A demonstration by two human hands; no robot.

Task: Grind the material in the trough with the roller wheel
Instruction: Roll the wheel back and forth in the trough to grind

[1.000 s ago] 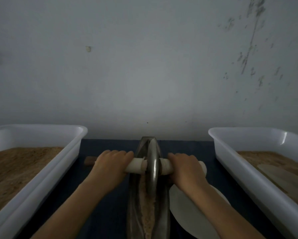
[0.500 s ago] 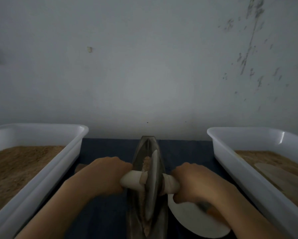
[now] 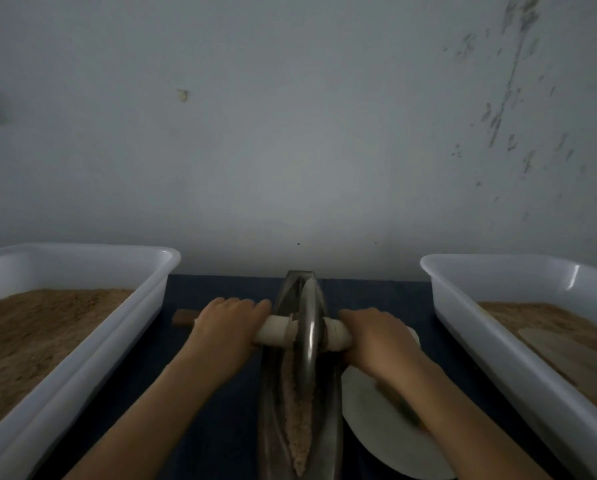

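The fingers of the left hand (image 3: 229, 323) are curling tight around the pale handle (image 3: 276, 333) on one side, and the right hand (image 3: 376, 336) is gripping the handle on the other side. Between the hands, the roller wheel (image 3: 309, 336) is standing upright in the metal trough (image 3: 328, 410), toward its far end. A strip of brown ground material (image 3: 299, 424) is lying along the trough bottom, nearer the person. The trough is sitting on the dark table (image 3: 221, 427), with open room on both sides. A white round plate (image 3: 387, 431) is lying just right of it. A left white tub (image 3: 82, 341) and a right white tub (image 3: 498, 341) of brown powder are standing well apart at the edges.
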